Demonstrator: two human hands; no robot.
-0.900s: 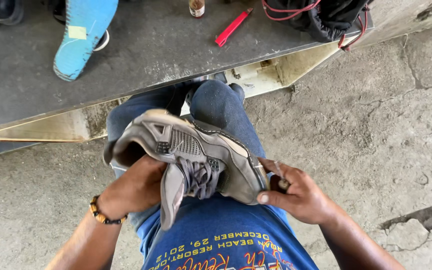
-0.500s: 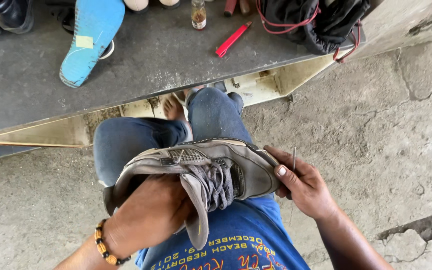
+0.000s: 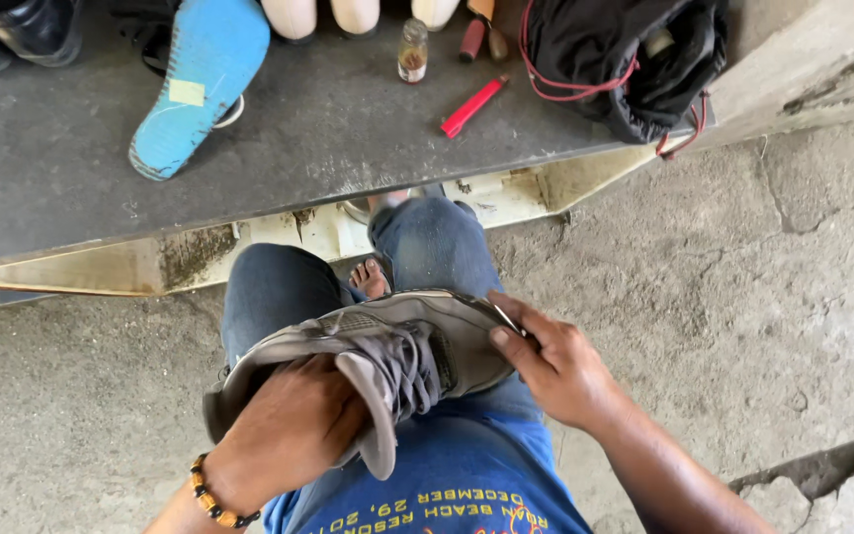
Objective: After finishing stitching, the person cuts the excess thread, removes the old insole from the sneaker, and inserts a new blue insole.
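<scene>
A dark grey slab (image 3: 71, 148) is carrying a blue sole (image 3: 200, 84), small bottle (image 3: 412, 51), red lighter (image 3: 473, 106) — and black bag (image 3: 625, 59).

1. The sneaker (image 3: 387, 361) in the hands is grey all over, with grey laces and a grey tongue.
2. The jeans (image 3: 279, 292) are mid-blue denim; the shirt (image 3: 447, 489) is brighter blue with yellow and orange lettering.
3. The bracelet (image 3: 212, 499) alternates amber and dark beads.
4. The bench top (image 3: 61, 148) is dark grey, its edge trim pale yellow with brownish stains.
5. The upturned shoe sole (image 3: 200, 84) is turquoise with a small pale yellow patch.
6. The lighter (image 3: 473, 106) is red.
7. The bag (image 3: 625, 59) is black with red cord.
8. The small bottle (image 3: 412, 51) holds brown liquid.
9. The floor (image 3: 743, 277) is grey concrete.
</scene>
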